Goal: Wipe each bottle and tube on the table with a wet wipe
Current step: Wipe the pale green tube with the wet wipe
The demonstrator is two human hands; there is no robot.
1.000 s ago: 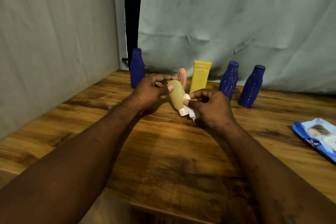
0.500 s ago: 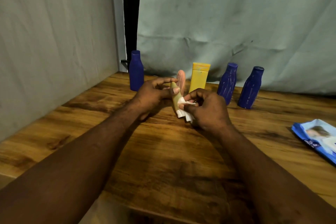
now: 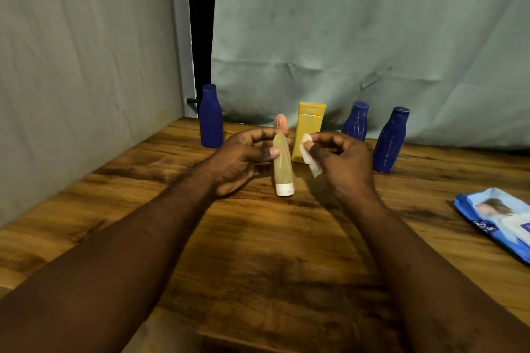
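My left hand [image 3: 241, 160] grips an olive-tan tube [image 3: 282, 166] with a white cap, held upright with the cap down just above the wooden table [image 3: 258, 252]. My right hand [image 3: 341, 163] pinches a small white wet wipe [image 3: 308, 153] just right of the tube, apart from it. Behind them stand a pink tube [image 3: 280, 123] and a yellow tube [image 3: 309, 129]. Three blue bottles stand along the back: one at the left [image 3: 210, 116], two at the right [image 3: 355, 120] [image 3: 391, 140].
A blue pack of wet wipes [image 3: 499, 221] lies at the table's right edge. Grey cloth walls close off the left side and the back. The table's front edge runs near the bottom of the view.
The wipe was pressed against the tube's cap end. Now my right hand has pulled the wipe off to the right, and my left hand has turned the tube upright, its white cap showing.
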